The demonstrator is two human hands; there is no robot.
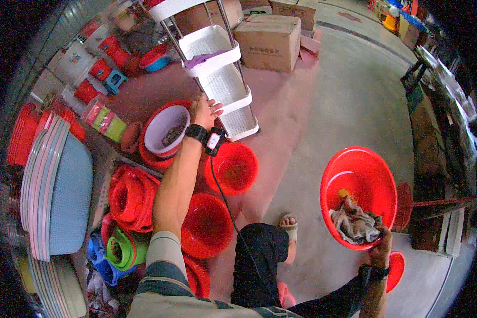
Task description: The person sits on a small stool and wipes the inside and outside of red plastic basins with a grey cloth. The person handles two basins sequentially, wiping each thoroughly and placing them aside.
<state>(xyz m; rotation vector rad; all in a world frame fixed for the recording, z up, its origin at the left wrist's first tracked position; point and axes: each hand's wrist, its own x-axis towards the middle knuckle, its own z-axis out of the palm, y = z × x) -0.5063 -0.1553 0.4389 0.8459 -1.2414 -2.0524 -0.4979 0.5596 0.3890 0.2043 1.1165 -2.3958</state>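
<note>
My right hand [381,244] grips the near rim of a red plastic basin [367,171], which is tilted to show its inside. A crumpled grey cloth [355,224] lies in the basin by that hand, with a small yellow thing [343,193] beside it. My left hand [208,111] is stretched forward, fingers apart and holding nothing visible. It is beside a white tiered rack [228,89] with metal posts; whether it touches the rack I cannot tell. A purple cloth [202,59] hangs over one tier. Left of my wrist, a pale purple basin [159,127] sits inside red ones.
Red basins [232,169] stand on the floor below my left wrist. Stacked blue and pink baskets [71,198] fill the left side, near green buckets [123,248]. Cardboard boxes [268,43] stand behind the rack. Shelving [425,139] runs along the right. A cable crosses from my left wrist.
</note>
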